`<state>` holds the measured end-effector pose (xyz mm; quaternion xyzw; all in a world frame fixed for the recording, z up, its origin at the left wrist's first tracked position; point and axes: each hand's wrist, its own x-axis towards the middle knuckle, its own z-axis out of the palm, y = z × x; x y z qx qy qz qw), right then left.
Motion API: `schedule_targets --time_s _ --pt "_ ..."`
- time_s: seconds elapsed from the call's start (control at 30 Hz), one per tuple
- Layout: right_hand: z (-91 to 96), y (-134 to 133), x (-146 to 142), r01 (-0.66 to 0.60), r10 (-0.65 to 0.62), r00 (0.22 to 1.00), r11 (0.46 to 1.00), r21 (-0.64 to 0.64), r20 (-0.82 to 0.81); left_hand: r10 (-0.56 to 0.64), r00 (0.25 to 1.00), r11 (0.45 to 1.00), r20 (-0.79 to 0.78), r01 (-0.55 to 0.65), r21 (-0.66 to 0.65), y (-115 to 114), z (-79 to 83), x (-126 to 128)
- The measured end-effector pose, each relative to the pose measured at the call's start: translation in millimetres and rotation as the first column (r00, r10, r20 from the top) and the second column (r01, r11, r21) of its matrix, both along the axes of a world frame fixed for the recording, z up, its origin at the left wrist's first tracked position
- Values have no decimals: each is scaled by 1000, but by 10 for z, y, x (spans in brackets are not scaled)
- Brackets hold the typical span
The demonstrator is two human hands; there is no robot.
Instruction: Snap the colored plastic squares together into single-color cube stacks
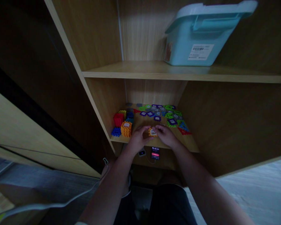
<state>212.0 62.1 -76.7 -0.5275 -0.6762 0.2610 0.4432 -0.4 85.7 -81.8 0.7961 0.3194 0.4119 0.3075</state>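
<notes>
Between my two hands, over the front of the lower shelf, is an orange square building tile with a white window grid. My left hand grips its left side, thumb and fingers curved round the edge. The fingers of my right hand close on its upper right side. To the left stand stacks of the same kind of tile: an orange stack, a red stack and a blue stack. Loose purple, green and grey tiles lie spread at the back and right.
A light blue lidded storage box stands on the upper shelf. Below the lower shelf's edge lie a lit phone and a small device with a screen, near a thin cable. Red triangular tiles lie at the right.
</notes>
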Motion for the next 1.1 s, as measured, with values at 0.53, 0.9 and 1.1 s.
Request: schedule_targets --time_s 0.53,0.9,1.1 --pt "-13 5 32 79 -83 977 997 -26 -195 -29 988 977 -150 60 203 -368 202 -104" --pt "73 -117 35 -204 184 967 974 -97 -178 77 959 962 -273 0 274 -357 800 -703" --pt "134 -154 44 -328 265 924 920 -214 -276 20 934 963 -356 79 259 -485 663 -499"
